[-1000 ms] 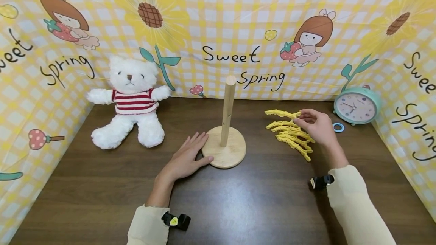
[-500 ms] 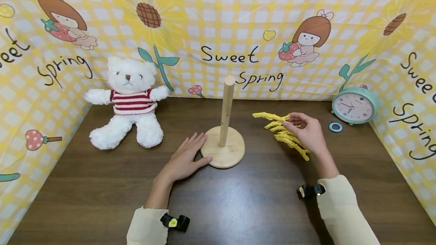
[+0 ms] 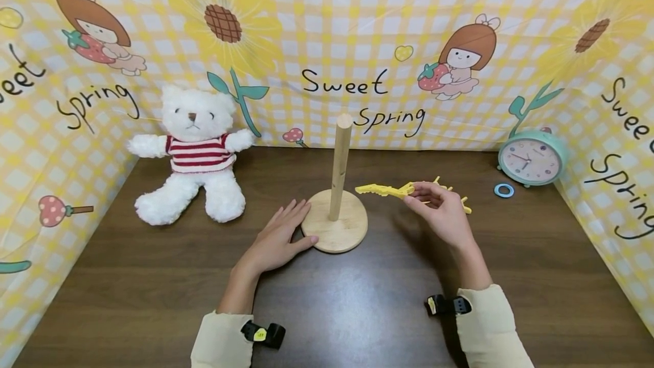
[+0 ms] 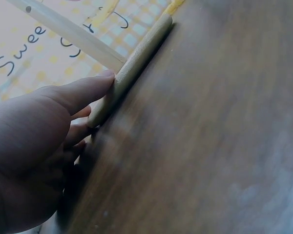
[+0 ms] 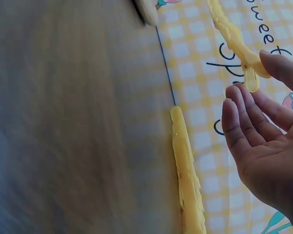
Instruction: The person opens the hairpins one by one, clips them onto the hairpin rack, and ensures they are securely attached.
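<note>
My right hand (image 3: 445,217) pinches a yellow alligator hair clip (image 3: 380,189) by its handle end, between thumb and fingers. The clip is raised off the table, its long toothed end pointing left at the wooden stand's post (image 3: 340,169). Several more yellow hair clips (image 3: 467,207) lie on the table, mostly hidden behind that hand; one clip (image 5: 188,175) shows in the right wrist view. My left hand (image 3: 276,241) rests against the left edge of the stand's round base (image 3: 349,237), fingers extended. In the left wrist view its thumb (image 4: 90,91) touches the base's rim.
A white teddy bear (image 3: 201,155) in a striped sweater sits at the back left. Toward the back right stand a mint alarm clock (image 3: 531,159) and a small blue ring (image 3: 503,190). A checked cloth (image 3: 327,33) encloses the dark wooden table (image 3: 352,311).
My right hand has lifted the hair clip from beside the others and carried it left, toward the post. My left hand stays at the base.
</note>
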### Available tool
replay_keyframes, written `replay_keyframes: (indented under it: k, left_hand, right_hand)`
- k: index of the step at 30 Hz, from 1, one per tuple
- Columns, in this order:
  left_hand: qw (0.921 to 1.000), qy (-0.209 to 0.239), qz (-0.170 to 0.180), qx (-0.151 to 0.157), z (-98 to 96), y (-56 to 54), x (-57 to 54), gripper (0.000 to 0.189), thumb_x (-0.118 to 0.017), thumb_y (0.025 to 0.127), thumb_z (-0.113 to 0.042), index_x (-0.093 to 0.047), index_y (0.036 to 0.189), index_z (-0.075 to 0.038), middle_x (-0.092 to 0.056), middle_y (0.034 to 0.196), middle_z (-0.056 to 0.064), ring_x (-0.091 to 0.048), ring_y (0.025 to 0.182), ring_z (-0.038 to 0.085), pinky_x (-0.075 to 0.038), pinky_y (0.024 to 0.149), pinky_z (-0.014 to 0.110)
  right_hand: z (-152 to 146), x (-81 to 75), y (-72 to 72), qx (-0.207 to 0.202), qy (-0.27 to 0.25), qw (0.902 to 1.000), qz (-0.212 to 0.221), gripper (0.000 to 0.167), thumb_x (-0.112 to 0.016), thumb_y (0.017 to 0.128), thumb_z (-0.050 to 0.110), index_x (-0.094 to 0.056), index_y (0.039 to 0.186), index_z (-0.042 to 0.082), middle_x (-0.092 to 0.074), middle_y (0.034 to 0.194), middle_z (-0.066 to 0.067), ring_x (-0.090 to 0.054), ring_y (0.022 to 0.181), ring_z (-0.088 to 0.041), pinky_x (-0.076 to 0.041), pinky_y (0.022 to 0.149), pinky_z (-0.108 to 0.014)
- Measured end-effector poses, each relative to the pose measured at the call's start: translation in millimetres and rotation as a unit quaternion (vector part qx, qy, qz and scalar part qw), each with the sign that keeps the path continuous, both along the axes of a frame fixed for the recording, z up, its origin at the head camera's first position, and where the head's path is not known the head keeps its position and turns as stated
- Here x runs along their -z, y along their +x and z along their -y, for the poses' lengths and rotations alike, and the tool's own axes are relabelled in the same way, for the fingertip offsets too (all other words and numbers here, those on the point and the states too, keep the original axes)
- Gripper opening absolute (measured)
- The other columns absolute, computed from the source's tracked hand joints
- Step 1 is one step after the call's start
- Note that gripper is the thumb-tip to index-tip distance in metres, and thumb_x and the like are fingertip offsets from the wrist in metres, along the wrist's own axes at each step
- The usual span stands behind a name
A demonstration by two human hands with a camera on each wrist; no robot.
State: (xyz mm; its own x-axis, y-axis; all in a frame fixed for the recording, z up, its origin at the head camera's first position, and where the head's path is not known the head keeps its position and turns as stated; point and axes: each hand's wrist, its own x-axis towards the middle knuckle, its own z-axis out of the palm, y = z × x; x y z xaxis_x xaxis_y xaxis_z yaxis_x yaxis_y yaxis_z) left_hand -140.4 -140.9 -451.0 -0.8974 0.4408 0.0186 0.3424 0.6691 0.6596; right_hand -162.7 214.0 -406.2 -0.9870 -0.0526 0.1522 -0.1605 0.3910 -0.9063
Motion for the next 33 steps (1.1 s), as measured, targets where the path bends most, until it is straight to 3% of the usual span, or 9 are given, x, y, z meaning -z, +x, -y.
replay_keyframes:
  k: [8, 16, 26, 33]
  left_hand:
    - [1.0, -0.004, 0.003, 0.002, -1.2, -0.4, 0.6, 0.08, -0.066, 0.098, -0.044, -0.031, 0.159, -0.004, -0.027, 0.164, 0.015, -0.014, 0.154, 0.029, -0.007, 0.124, 0.047]
    - [0.9999, -0.004, 0.012, -0.001, -1.4, -0.4, -0.6, 0.081, -0.066, 0.098, -0.043, -0.03, 0.159, -0.005, -0.026, 0.164, 0.015, -0.012, 0.155, 0.029, -0.007, 0.125, 0.046]
    - [1.0, 0.004, 0.004, -0.003, 0.2, 1.2, 1.1, 0.08, -0.067, 0.098, -0.043, -0.032, 0.158, -0.004, -0.028, 0.164, 0.016, -0.014, 0.154, 0.03, -0.007, 0.124, 0.048]
    - [1.0, 0.007, 0.0, 0.0, 0.2, 0.3, 1.2, 0.08, -0.068, 0.098, -0.041, -0.032, 0.158, -0.003, -0.028, 0.164, 0.016, -0.014, 0.154, 0.03, -0.008, 0.124, 0.046]
  right_hand:
    - [0.7, 5.3, 6.7, -0.018, -0.052, 0.9984, -0.016, 0.03, -0.077, 0.091, 0.006, -0.068, 0.115, -0.008, -0.07, 0.098, -0.009, -0.065, 0.091, -0.009, -0.053, 0.079, -0.017]
    - [-1.9, 9.7, 6.5, -0.083, -0.069, 0.9926, -0.057, 0.024, -0.074, 0.089, -0.004, -0.067, 0.112, -0.008, -0.068, 0.096, -0.007, -0.064, 0.09, -0.013, -0.055, 0.078, -0.019]
    - [4.2, 6.4, 7.2, -0.108, 0.013, 0.9885, -0.105, 0.018, -0.071, 0.086, -0.015, -0.066, 0.101, -0.009, -0.061, 0.087, -0.011, -0.057, 0.079, -0.011, -0.049, 0.064, -0.021]
    - [26.2, -20.1, 19.8, -0.103, 0.048, 0.977, -0.181, 0.017, -0.075, 0.079, -0.018, -0.066, 0.085, -0.006, -0.061, 0.075, -0.011, -0.052, 0.068, -0.011, -0.045, 0.058, -0.021]
